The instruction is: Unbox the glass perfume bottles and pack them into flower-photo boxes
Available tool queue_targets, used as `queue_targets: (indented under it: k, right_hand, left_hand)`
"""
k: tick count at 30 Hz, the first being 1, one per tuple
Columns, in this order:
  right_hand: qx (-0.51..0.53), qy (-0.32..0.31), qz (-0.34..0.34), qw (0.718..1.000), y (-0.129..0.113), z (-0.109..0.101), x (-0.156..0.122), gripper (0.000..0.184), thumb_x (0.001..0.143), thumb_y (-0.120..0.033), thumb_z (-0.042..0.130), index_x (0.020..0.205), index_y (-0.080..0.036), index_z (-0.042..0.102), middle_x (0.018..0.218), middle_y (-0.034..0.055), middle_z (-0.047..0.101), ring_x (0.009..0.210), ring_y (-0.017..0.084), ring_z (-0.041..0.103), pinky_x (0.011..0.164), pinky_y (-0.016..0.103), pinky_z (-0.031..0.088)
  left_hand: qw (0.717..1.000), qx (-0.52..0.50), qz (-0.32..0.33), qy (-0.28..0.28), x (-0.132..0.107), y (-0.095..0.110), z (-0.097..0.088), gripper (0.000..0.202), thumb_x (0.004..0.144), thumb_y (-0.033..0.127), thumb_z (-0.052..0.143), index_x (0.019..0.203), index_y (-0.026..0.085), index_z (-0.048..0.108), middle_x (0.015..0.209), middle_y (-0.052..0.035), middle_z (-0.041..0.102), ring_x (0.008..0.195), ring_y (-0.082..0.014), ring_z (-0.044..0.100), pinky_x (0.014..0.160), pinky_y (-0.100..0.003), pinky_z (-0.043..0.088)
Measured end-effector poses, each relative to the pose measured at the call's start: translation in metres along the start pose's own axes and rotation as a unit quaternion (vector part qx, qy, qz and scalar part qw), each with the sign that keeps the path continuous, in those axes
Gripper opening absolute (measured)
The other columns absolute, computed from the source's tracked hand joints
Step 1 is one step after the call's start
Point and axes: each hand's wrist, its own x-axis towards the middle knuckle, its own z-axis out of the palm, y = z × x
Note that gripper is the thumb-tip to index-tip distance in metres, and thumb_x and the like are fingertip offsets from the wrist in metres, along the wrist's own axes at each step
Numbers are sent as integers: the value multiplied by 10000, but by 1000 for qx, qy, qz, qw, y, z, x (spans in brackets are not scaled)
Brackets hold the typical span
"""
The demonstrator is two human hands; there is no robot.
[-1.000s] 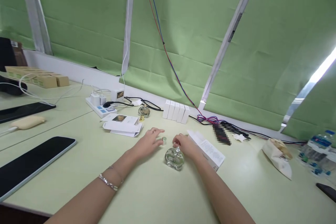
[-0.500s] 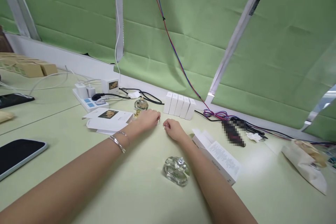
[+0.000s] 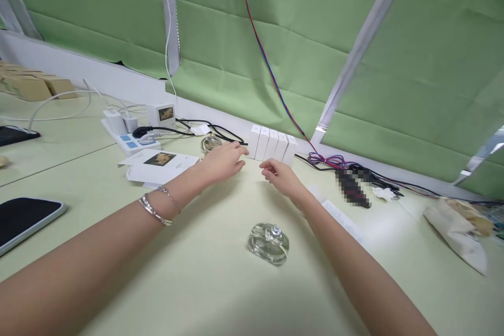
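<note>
Fingers of the left hand (image 3: 225,161) are apart, empty as far as visible; right hand (image 3: 284,178) is loosely curled, can't tell if its tips meet. Both sit at the far-centre row of slim white cartons (image 3: 271,144); contact unclear. I'd use light, level contact there, since they look easy to topple, and keep forearms off the glass perfume bottle (image 3: 268,244), near centre on the table (image 3: 212,278). No brand legible: opened carton (image 3: 183,164), left, has a golden picture; printed panel (image 3: 342,219), right, too blurred.
</note>
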Motion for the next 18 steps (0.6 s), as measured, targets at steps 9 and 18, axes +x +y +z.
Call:
queue_targets:
  k: [9, 18]
  right_hand:
    - [19, -59, 35, 997, -41, -26, -133, 534, 706, -396, 662, 1179, -231, 480, 1104, 64, 575, 965, 210, 555, 788, 322, 459]
    - [-150, 81, 1, 985, -47, -11, -92, 175, 733, -197, 558, 908, -185, 559, 855, 44, 617, 762, 188, 567, 690, 289, 426]
  left_hand:
    - [989, -104, 26, -99, -46, 29, -1, 390, 796, 67, 384, 1085, 189, 617, 1084, -90, 658, 975, -234, 606, 778, -313, 446]
    - [991, -109, 7, -72, -69, 42, 39, 269, 819, 121, 400, 1011, 189, 576, 1002, -107, 581, 782, -225, 619, 671, -329, 463]
